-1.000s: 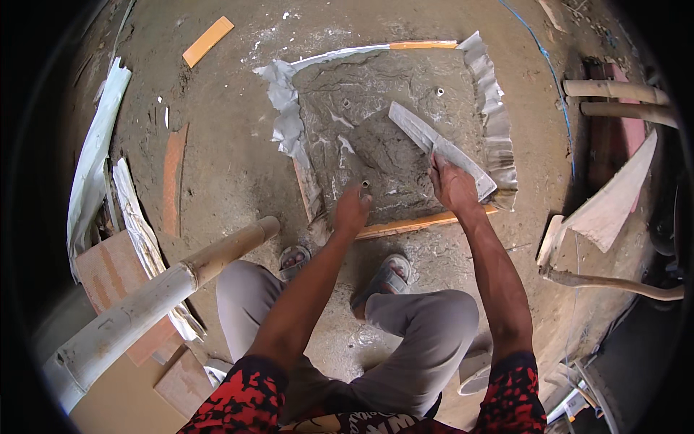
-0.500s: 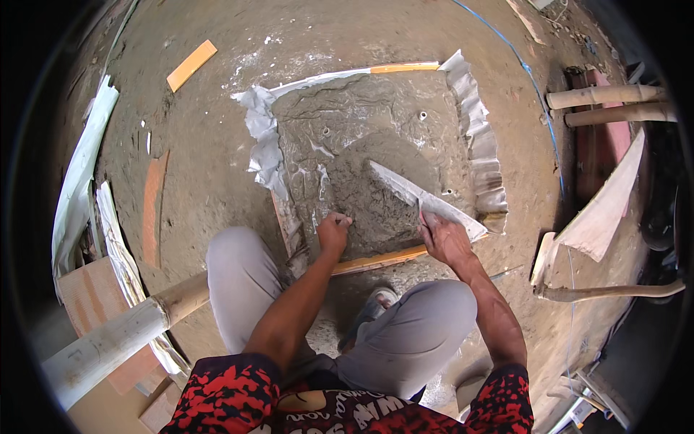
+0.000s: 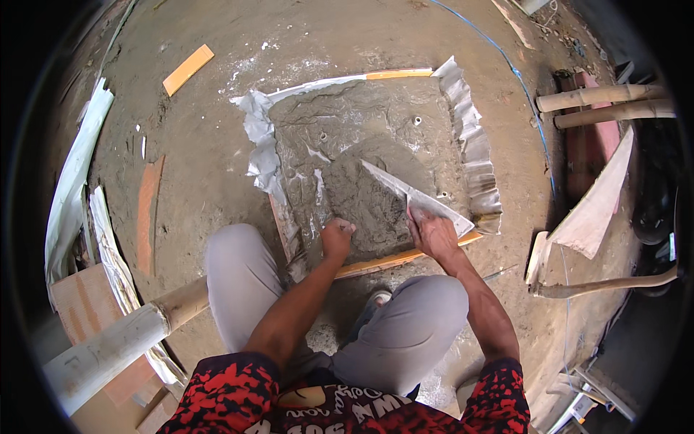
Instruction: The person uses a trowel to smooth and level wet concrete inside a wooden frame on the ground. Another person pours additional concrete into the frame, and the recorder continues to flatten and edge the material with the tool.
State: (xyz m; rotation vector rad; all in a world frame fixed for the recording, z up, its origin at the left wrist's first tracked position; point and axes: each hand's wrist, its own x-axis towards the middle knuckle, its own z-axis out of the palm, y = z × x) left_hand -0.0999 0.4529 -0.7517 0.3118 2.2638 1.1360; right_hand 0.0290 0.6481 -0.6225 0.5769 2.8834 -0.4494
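Note:
A square bed of wet grey cement [image 3: 369,105] lies inside a low frame of orange strips [image 3: 387,262] and crinkled grey sheet [image 3: 477,166]. Short pale tubes [image 3: 417,121] stick up from it. My right hand [image 3: 434,235] grips a long flat metal trowel [image 3: 394,182], its blade slanting across a rougher heap of cement near the bed's lower right. My left hand [image 3: 336,239] is closed at the lower left part of the bed; whatever its fingers may hold is too small to make out. My grey-trousered knees are bent close below the frame.
A thick bamboo pole [image 3: 108,347], boards [image 3: 87,304] and white sheet strips [image 3: 72,181] lie left. At right are more bamboo poles [image 3: 600,98], a pale triangular scrap [image 3: 593,202] and a bent stick [image 3: 600,288]. A blue cord [image 3: 513,69] crosses the floor.
The view has tilted, so the frame sits lower and left, and my knees have risen into view. My right hand has slid the trowel down over the cement; my left hand has shifted left.

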